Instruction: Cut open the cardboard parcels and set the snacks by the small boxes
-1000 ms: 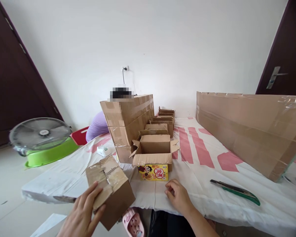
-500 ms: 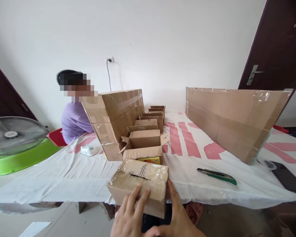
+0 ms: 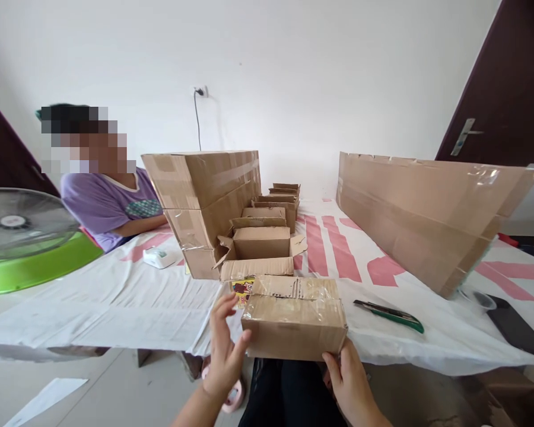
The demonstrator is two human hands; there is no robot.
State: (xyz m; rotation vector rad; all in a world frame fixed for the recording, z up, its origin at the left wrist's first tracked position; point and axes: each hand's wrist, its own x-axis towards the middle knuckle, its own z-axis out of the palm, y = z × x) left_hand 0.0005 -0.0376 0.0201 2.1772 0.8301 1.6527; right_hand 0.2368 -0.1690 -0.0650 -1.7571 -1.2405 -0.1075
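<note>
My left hand (image 3: 225,349) is open, fingers loosely spread and thumb close to the left end of a taped cardboard box (image 3: 293,335); I can't tell whether it touches. My right hand (image 3: 353,379) grips the box's lower right corner, thumb on the front face. The box is at the table's near edge, its top creased and torn under shiny clear tape, and it partly hides a glossy yellow printed packet (image 3: 240,292). Just behind, an open carton (image 3: 262,270) spreads ragged flaps, with more open cartons (image 3: 267,214) lined up beyond. A tall stack of sealed cartons (image 3: 222,204) walls off their left side, blocking part of my view of a person in purple (image 3: 93,201). To my right lies a green-handled cutter (image 3: 394,316), near a long, upright cardboard piece (image 3: 418,219). Wrinkled white cloth with flat red patches (image 3: 115,314) covers the table.
</note>
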